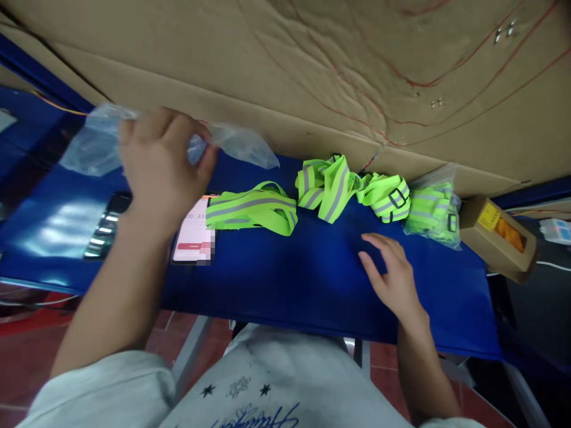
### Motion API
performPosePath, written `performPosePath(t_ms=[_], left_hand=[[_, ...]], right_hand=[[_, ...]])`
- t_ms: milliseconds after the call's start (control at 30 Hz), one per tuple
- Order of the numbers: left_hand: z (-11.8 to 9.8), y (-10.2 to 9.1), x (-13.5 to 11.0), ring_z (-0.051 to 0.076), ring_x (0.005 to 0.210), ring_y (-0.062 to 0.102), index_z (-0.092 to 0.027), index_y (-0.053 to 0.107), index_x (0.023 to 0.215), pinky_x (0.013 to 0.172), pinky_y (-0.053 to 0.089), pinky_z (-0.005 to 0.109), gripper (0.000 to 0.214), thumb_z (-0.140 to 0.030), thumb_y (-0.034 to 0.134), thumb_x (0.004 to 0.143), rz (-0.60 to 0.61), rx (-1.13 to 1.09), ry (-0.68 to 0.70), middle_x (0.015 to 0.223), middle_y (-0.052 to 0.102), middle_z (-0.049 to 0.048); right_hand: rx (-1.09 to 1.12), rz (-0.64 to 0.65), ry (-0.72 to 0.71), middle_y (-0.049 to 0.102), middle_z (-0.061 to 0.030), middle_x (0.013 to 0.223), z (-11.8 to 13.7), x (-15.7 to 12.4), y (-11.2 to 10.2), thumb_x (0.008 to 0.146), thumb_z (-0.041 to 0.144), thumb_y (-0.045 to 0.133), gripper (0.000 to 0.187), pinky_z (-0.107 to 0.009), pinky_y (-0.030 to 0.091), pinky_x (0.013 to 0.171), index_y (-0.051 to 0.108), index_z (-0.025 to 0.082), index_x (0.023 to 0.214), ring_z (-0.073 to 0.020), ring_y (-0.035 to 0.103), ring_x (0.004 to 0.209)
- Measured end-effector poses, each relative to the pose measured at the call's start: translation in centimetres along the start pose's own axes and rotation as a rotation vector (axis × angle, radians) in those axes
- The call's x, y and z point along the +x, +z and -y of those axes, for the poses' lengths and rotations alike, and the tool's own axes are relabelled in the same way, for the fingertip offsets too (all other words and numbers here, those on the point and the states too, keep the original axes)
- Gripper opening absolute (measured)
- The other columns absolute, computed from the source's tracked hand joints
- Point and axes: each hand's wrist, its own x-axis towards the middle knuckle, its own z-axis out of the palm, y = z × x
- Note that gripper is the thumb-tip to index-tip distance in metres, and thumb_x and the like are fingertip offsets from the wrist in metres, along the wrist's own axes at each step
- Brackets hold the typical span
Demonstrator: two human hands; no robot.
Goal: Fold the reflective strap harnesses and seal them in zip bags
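I am watching the left grip (158,163) clutching a clear bag (96,142) over the table (289,279), the right grip (392,276) lying open near the green straps (386,197).

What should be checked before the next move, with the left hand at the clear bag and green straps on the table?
1. Grip on bag: ok. The left hand is closed on the clear bag at the table's far edge.
2. Free hand: ok. The right hand lies open and flat on the blue table, holding nothing.
3. Bag mouth open: cannot tell; the bag is crumpled and blurred.
4. Straps at hand: ok. The folded strap lies nearest the left hand; the middle bundle and the buckled bundle lie further right.
5. Clutter: not ok. The phone lies beside the folded strap, partly hidden by the left wrist.
6. Packed one apart: ok. The bagged bundle lies at the row's right end.
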Motion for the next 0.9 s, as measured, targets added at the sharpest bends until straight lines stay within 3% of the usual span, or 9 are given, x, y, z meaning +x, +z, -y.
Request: performPosePath(t_ms=[67, 167, 300, 367, 500, 600, 733, 900], left_hand=[[0.4, 0.6, -0.2, 0.031, 0.130, 0.059, -0.014, 0.070, 0.120, 0.115, 0.042, 0.049, 0.033, -0.036, 0.059, 0.098, 0.133, 0.005, 0.008, 0.133, 0.067, 0.0148], [2.7, 1.4, -0.5, 0.027, 0.116, 0.063, -0.011, 0.069, 0.123, 0.107, 0.047, 0.041, 0.039, -0.038, 0.063, 0.095, 0.243, -0.004, -0.044, 0.126, 0.069, 0.0144], [5.0, 0.9, -1.3, 0.021, 0.092, 0.066, -0.011, 0.073, 0.120, 0.097, 0.051, 0.036, 0.042, -0.041, 0.066, 0.092, 0.294, 0.087, -0.214, 0.107, 0.074, 0.0106], [5.3, 0.4, -1.8, 0.019, 0.087, 0.065, -0.011, 0.074, 0.123, 0.097, 0.051, 0.036, 0.042, -0.039, 0.064, 0.093, 0.286, 0.094, -0.287, 0.105, 0.076, 0.0094], [4.0, -1.2, -3.5, 0.018, 0.084, 0.067, -0.014, 0.074, 0.126, 0.097, 0.052, 0.035, 0.040, -0.035, 0.061, 0.096, 0.152, 0.054, -0.291, 0.108, 0.078, 0.0089], [1.8, -2.9, -6.1, 0.019, 0.085, 0.069, -0.015, 0.075, 0.123, 0.091, 0.053, 0.033, 0.035, -0.035, 0.062, 0.098, 0.089, -0.041, -0.199, 0.110, 0.078, 0.0089], [-1.3, -4.3, -10.6, 0.017, 0.082, 0.068, -0.016, 0.074, 0.120, 0.082, 0.055, 0.030, 0.027, -0.031, 0.064, 0.100, 0.116, -0.283, -0.073, 0.107, 0.076, 0.0073], [-4.4, -2.6, -14.7, 0.023, 0.126, 0.064, -0.022, 0.064, 0.131, 0.111, 0.052, 0.038, 0.034, -0.019, 0.068, 0.097, 0.188, -0.530, 0.043, 0.136, 0.065, 0.0099]], right_hand=[[-0.013, 0.109, -0.111, 0.071, -0.0104, 0.131, 1.3, 0.3, 0.5, 0.104, 0.029, 0.059, 0.033, -0.045, 0.051, 0.105, 0.060, 0.022, 0.136, -0.0264, 0.065, 0.124], [-0.043, 0.263, -0.319, 0.071, -0.0106, 0.132, 3.3, 0.6, 1.1, 0.105, 0.026, 0.057, 0.033, -0.043, 0.051, 0.105, 0.060, 0.018, 0.138, -0.0248, 0.065, 0.123], [-0.133, 0.300, -0.532, 0.066, -0.0133, 0.142, 6.1, 3.0, 2.3, 0.106, 0.023, 0.054, 0.037, -0.045, 0.048, 0.111, 0.059, 0.014, 0.141, -0.0272, 0.061, 0.130], [-0.145, 0.260, -0.554, 0.059, -0.0158, 0.150, 7.7, 5.9, 3.8, 0.105, 0.028, 0.057, 0.044, -0.046, 0.044, 0.117, 0.056, 0.014, 0.147, -0.0297, 0.054, 0.139], [-0.174, 0.251, -0.516, 0.031, -0.0191, 0.170, 10.5, 12.3, 8.1, 0.094, 0.046, 0.074, 0.085, -0.058, 0.027, 0.127, 0.034, 0.018, 0.163, -0.0386, 0.031, 0.156], [-0.237, 0.354, -0.489, 0.043, -0.0227, 0.161, 11.0, 14.2, 10.7, 0.095, 0.033, 0.073, 0.080, -0.059, 0.040, 0.117, 0.035, 0.014, 0.162, -0.0406, 0.044, 0.145], [-0.265, 0.365, -0.530, 0.056, -0.0183, 0.149, 9.0, 10.8, 10.5, 0.096, 0.009, 0.059, 0.064, -0.049, 0.050, 0.104, 0.043, 0.017, 0.158, -0.0342, 0.053, 0.134], [-0.213, 0.208, -0.593, 0.064, -0.0113, 0.137, 5.7, 3.4, 7.0, 0.099, 0.007, 0.057, 0.048, -0.044, 0.045, 0.112, 0.058, 0.023, 0.145, -0.0273, 0.053, 0.135]])
